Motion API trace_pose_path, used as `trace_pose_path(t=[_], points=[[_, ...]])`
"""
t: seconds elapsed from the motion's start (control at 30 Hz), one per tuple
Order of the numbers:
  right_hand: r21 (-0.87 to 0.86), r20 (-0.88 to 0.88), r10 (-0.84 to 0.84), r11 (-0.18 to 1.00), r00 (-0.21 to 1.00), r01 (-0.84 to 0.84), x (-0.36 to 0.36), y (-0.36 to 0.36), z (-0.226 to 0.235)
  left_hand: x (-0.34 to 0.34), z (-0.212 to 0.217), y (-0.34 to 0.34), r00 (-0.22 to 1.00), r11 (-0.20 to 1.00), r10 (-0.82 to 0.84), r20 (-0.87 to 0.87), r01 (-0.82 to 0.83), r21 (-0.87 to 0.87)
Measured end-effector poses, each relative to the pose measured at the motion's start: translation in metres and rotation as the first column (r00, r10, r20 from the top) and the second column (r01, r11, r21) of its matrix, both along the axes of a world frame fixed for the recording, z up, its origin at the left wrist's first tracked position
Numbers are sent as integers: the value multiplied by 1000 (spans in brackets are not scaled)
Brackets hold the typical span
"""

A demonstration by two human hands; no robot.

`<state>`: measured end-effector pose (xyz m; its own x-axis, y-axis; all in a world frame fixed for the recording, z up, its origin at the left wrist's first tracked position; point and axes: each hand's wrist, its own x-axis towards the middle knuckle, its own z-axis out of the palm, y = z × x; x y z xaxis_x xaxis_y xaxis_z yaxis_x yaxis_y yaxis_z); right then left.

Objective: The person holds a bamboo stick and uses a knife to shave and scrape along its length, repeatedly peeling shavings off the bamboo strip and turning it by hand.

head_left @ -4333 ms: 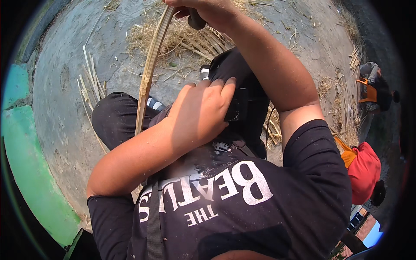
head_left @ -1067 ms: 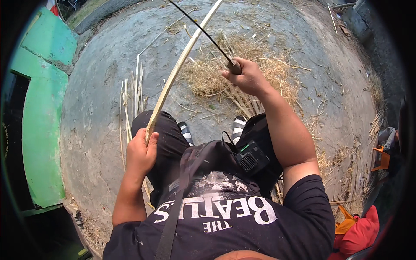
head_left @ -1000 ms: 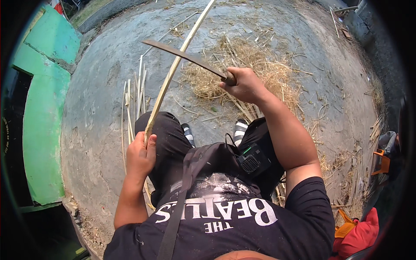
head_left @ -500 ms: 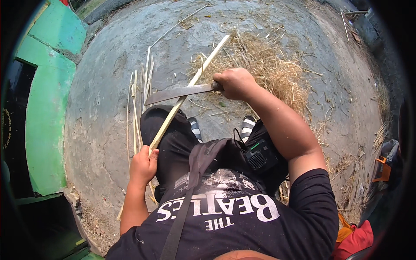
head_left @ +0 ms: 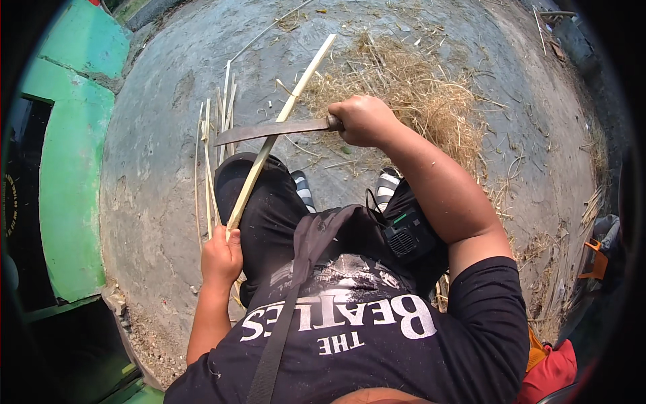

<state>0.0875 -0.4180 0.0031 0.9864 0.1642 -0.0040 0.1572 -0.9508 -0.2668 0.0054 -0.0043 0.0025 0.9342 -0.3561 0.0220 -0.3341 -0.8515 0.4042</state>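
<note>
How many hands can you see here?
2: the left hand grips the lower end of the strip, and the right hand holds the knife, its blade crossing in front of the strip. Others may be hidden at the dark right edge.

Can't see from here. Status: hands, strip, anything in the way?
Left hand gripping wooden strip at near end. Right hand gripping machete, across strip. Left knee appears close to machete.

The strip (head_left: 257,168), held over the left knee (head_left: 231,174), is crossed by the knife (head_left: 277,128); loose strips (head_left: 208,124) are spread at left, shavings (head_left: 431,94) heaped at right beyond the feet (head_left: 387,188).
</note>
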Motion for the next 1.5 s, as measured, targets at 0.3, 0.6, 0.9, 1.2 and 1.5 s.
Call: trace_pose_path(t=[0.3, 0.6, 0.9, 1.2, 1.5], points=[[87, 18, -66, 994, 998, 64, 12, -4, -7, 9, -12, 5, 999, 999, 5, 42, -7, 54], [100, 100, -15, 995, 995, 5, 13, -5, -18, 11, -11, 8, 1000, 999, -31, 7, 31, 29], [181, 118, -200, 967, 973, 177, 20, -29, -25, 14, -8, 7, 1000, 998, -22, 7, 21, 59], [279, 142, -310, 924, 940, 263, 30, -51, -35, 20, -7, -2, 999, 998, -45, 31, 46, -41], [12, 196, 25, 1000, 980, -28, 24, -14, -17, 16, -20, 15, 998, 998, -53, 38, 55, -37]])
